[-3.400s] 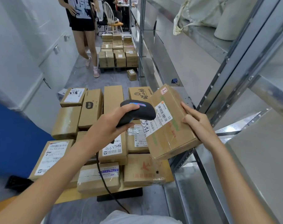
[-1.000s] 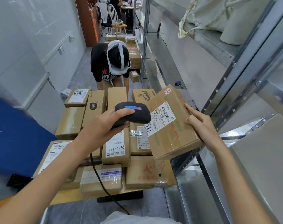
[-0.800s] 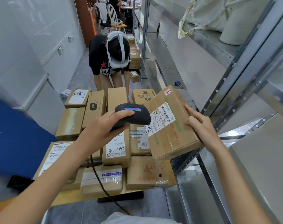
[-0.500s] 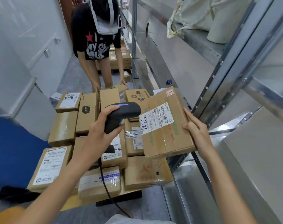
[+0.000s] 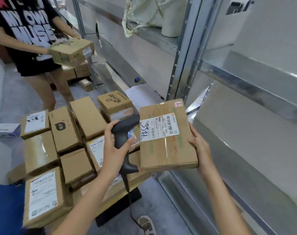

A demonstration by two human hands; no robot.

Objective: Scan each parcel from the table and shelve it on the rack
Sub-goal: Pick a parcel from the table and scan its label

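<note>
Nearest the camera, two bare forearms reach forward over the floor. The left hand [image 5: 116, 146] is wrapped tight around the grip of a black scanner [image 5: 125, 133], whose head points toward the parcel just to its right; a dark cable [image 5: 129, 200] hangs from the base of the handle down to the floor. The right hand [image 5: 201, 148] is closed on the right edge of the parcel [image 5: 166, 138], fingers underneath and thumb along the side, holding it flat in the air with its white shipping label [image 5: 158, 127] facing up. The parcel sits above the desk's right end, beside the metal rack [image 5: 185, 53], and touches neither.

Below and to the left, the desk [image 5: 110, 199] is crowded with brown cardboard boxes [image 5: 64, 131], some with printed labels, laid close together and partly stacked.

Farther back, a second person [image 5: 28, 33] in a black printed T-shirt stands by the rack, holding another carton [image 5: 71, 51] in both hands. More boxes lie on the floor behind. On an upper rack shelf rests a pale cloth bag [image 5: 149, 12].
</note>
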